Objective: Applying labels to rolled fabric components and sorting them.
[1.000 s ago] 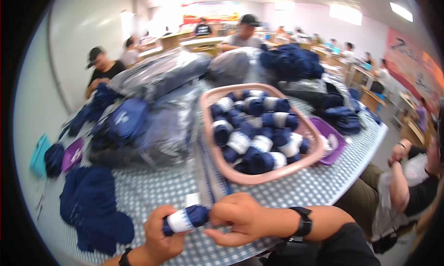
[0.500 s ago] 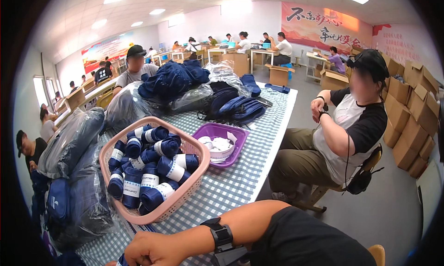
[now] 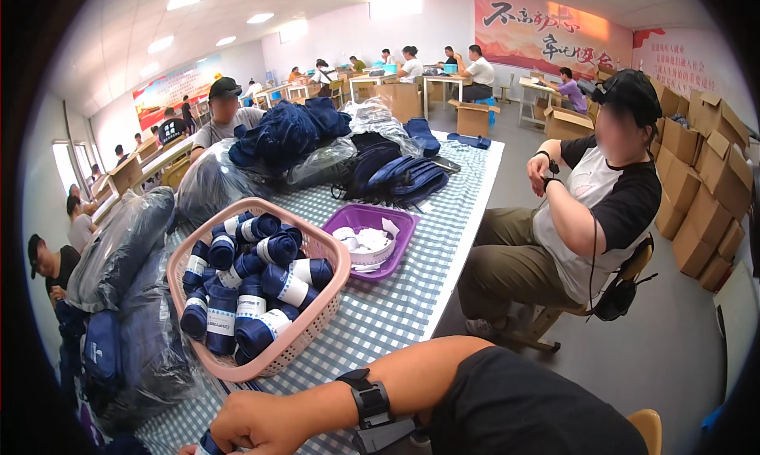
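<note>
My right hand (image 3: pixel 257 419) is at the lower edge, its fingers curled closed on a dark blue fabric piece (image 3: pixel 208 441). Most of that piece is hidden by the hand and cut off by the picture's edge. A black strap device sits on my right wrist. Just beyond the hand stands a pink plastic basket (image 3: pixel 336 269), tilted in view and holding several navy fabric rolls (image 3: pixel 222 320) with white paper bands. Beside it a purple tray (image 3: pixel 405 237) holds white paper bands (image 3: pixel 368 245). My left hand is out of view.
A checked cloth (image 3: pixel 380 320) covers the table. Plastic-bagged goods (image 3: pixel 123 249) line its left side; navy fabric (image 3: pixel 293 130) and dark folded bags (image 3: pixel 404 178) lie farther back. A person (image 3: pixel 586 209) sits at the right edge, another beyond the pile. Cardboard boxes (image 3: pixel 704 194) are stacked far right.
The view has shifted slightly, so the table things sit a little farther left. My right hand keeps its closed grip on the dark blue fabric piece.
</note>
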`<state>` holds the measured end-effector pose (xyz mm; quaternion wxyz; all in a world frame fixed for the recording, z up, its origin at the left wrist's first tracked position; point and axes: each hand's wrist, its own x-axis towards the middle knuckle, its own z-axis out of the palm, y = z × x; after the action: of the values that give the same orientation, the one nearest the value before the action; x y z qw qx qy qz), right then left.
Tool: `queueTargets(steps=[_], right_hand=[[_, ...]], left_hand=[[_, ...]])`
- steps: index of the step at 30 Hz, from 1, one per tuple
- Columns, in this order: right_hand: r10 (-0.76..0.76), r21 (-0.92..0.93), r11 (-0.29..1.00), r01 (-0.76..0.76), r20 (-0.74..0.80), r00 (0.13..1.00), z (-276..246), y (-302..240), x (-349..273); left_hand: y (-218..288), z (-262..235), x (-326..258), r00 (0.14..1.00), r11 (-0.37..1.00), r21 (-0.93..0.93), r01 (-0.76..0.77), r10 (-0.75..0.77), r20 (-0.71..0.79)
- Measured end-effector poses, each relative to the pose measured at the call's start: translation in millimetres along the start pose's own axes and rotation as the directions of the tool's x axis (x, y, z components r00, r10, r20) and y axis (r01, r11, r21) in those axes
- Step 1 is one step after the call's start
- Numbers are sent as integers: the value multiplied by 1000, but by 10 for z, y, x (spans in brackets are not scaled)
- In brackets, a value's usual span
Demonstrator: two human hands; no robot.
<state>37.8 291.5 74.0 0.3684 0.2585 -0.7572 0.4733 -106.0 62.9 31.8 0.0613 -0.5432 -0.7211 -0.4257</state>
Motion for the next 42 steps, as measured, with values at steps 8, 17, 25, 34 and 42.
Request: queueTargets(steps=[8, 17, 25, 34, 42], right_hand=[[-79, -88, 993, 72, -73, 994, 8, -65, -38], [125, -109, 987, -118, 62, 990, 93, 54, -75], [762, 469, 311, -827, 396, 511, 325, 237, -55], [748, 762, 119, -637, 353, 562, 120, 92, -84], [743, 621, 425, -659, 176, 645, 142, -63, -67]], left_hand=[[-67, -4, -45, 998, 997, -64, -40, 43, 48], [67, -46, 109, 988, 988, 112, 106, -93, -120], [260, -97, 136, 983, 991, 131, -5, 29, -182], [236, 31, 70, 985, 984, -66, -164, 160, -57], [385, 98, 115, 914, 913, 47, -405, 402, 56]])
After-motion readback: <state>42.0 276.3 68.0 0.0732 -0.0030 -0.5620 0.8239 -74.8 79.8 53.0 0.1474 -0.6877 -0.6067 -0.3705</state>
